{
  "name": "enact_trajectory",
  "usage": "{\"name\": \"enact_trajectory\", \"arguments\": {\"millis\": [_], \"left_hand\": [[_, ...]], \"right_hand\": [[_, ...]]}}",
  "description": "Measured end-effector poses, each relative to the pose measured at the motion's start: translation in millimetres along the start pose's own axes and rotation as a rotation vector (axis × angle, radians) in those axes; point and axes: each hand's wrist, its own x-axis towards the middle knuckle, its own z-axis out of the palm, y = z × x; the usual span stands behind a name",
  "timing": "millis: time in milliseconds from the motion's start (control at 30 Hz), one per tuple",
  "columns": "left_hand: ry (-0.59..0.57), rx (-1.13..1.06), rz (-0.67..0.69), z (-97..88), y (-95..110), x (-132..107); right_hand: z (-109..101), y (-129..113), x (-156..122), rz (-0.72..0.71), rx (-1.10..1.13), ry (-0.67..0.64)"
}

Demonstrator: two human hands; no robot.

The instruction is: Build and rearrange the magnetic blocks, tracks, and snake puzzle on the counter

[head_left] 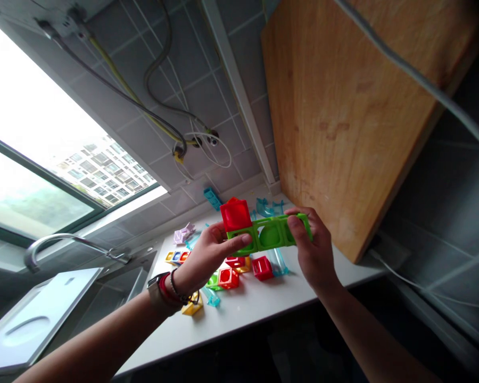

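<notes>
Both my hands hold up a row of green hollow toy cubes above a white counter. My left hand grips the row's left end with fingers closed round it. My right hand grips the right end, thumb over the front. A red cube sits joined on top of the row's left end. Beneath the hands lie several loose cubes: a red one, an orange-red one, a yellow one and clear blue pieces.
A large wooden cutting board leans against the tiled wall at the right. More coloured pieces lie further back on the counter, and a blue piece near the wall. A tap and sink lie at the left under a window. Cables hang on the wall.
</notes>
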Motion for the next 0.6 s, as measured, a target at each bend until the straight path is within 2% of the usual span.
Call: {"name": "enact_trajectory", "arguments": {"millis": [167, 367, 600], "left_hand": [[0.043, -0.036, -0.019, 0.8, 1.6, 4.1], [0.049, -0.078, -0.046, 8.3, 4.2, 4.3], [0.076, 0.006, 0.004, 6.6, -1.8, 1.4]], "right_hand": [[1.7, -6.3, -3.7, 0.023, 0.029, -0.017], [-1.6, -10.0, -3.0, -0.024, -0.045, -0.035], [-3.7, -7.8, -0.6, 0.085, 0.082, -0.063]]}}
